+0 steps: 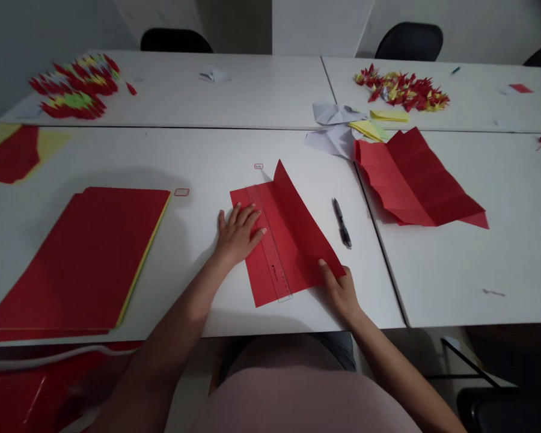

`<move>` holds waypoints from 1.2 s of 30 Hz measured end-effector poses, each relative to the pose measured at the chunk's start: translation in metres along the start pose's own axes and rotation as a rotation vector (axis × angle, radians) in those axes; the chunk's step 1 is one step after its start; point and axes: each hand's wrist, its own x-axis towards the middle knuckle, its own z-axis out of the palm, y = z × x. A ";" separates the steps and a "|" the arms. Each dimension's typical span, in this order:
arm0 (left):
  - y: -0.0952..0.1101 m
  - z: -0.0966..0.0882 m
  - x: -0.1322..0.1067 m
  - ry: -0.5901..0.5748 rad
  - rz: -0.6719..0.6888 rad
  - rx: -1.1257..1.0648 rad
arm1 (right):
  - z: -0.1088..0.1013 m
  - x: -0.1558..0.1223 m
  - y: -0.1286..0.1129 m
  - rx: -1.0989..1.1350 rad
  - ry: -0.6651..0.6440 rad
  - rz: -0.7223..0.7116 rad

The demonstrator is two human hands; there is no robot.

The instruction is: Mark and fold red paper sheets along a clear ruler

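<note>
Two bare hands at one red paper sheet (256,282) on the table (369,288): left hand (237,237) flat, its fingers (246,213) spread apart and pressing the edge of a clear plastic ruler (270,246), apparently to pin it along the sheet. Right hand (340,294) with fingers (327,270) together, pinching the sheet's raised flap, the sheet directly beneath both sets of fingers. Black pen (341,222) just right of the sheet.

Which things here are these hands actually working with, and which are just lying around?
In use: left hand, fingers resting on the clear ruler; right hand, holding the red paper sheet.

Lying about: stack of red paper, black pen, creased red sheet, small paper cranes, crumpled white paper.
</note>
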 end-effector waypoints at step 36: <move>-0.001 -0.001 0.001 -0.021 0.002 0.010 | 0.001 0.001 0.001 -0.025 -0.012 0.006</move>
